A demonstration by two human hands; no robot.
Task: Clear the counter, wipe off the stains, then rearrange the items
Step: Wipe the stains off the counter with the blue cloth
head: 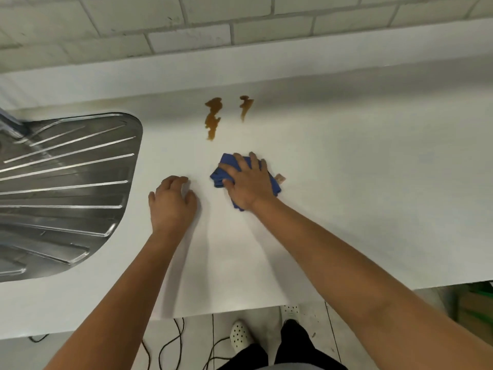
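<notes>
A single head-mounted wide-angle camera provides the only view. It looks forward and steeply down from above the near edge of the surface (346,182). The brick wall (186,25) behind the surface fills the top of the frame; the floor (266,329) and the person's shoes (240,333) appear at the bottom edge. Both forearms enter from the bottom corners and converge toward the centre, where the left hand (172,202) and the right hand (246,181) sit at close range. A metal drainboard (61,188) occupies the left edge. Straight lines bow near the frame borders.
</notes>
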